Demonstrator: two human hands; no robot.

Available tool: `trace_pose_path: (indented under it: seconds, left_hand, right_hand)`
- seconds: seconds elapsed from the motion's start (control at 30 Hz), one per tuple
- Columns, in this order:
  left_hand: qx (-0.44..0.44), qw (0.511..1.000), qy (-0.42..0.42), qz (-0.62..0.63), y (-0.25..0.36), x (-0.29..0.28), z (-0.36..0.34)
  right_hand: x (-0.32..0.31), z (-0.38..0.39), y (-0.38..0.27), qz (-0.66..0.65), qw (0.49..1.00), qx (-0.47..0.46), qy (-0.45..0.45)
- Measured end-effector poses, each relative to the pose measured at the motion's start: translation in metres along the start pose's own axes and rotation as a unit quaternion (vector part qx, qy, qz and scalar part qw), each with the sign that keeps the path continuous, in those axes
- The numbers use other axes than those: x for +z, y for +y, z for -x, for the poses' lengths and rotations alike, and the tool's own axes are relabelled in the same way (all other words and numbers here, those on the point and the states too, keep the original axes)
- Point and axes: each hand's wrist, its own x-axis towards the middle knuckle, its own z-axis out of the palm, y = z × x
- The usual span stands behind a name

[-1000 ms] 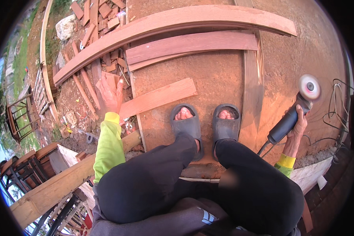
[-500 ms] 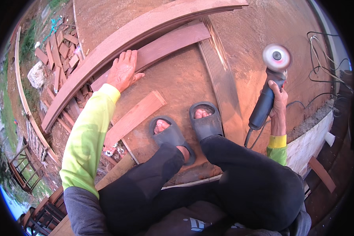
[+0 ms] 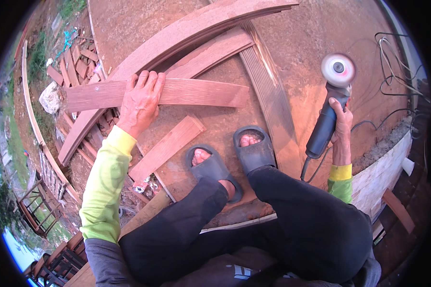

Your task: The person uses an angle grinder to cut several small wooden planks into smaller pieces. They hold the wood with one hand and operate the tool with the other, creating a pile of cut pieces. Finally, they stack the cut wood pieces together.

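My left hand (image 3: 142,98) is closed over the top of a reddish-brown wooden plank (image 3: 201,92), fingers wrapped over its far edge, lifted above the other boards. In my right hand (image 3: 341,122) is a black angle grinder (image 3: 321,125) with its disc (image 3: 338,70) facing up; the disc looks blurred. Behind the held plank lies a stack of long boards (image 3: 187,28), with another plank (image 3: 210,52) beside it. A grooved board (image 3: 268,76) runs from there toward my feet. Left of my feet lies a short board (image 3: 167,150).
Scrap wood offcuts (image 3: 79,67) are heaped at the left near a white rock (image 3: 50,98). My sandalled feet (image 3: 208,160) stand on the dusty floor. Cables (image 3: 392,71) lie at the far right, beside a low pale wall (image 3: 383,167). The grinder's cord (image 3: 304,170) hangs near my right leg.
My left hand has taken hold of a plank from beside the stack and raised it, drawing it left and nearer. The grinder has stayed nearly in place.
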Motion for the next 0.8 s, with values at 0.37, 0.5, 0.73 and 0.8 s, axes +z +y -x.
trace_pose_path:
  seconds: [0.37, 0.5, 0.73, 0.8]
  left_hand:
    - [0.019, 0.997, 0.01, 0.071, -0.039, 0.067, -0.009]
    - [-0.152, 0.95, 0.167, 0.217, 0.009, 0.072, -0.01]
    - [-0.362, 0.894, -0.011, 0.263, -0.008, 0.053, -0.029]
    - [-0.377, 0.886, 0.021, 0.268, -0.004, 0.058, -0.028]
  right_hand:
    - [0.004, 0.001, 0.003, -0.001, 1.0, 0.007, -0.008]
    - [0.003, 0.002, 0.005, -0.006, 1.0, 0.007, -0.005]
    - [0.0, 0.005, 0.006, -0.013, 1.0, 0.02, -0.005]
    - [-0.001, 0.004, 0.006, -0.014, 1.0, 0.016, -0.006]
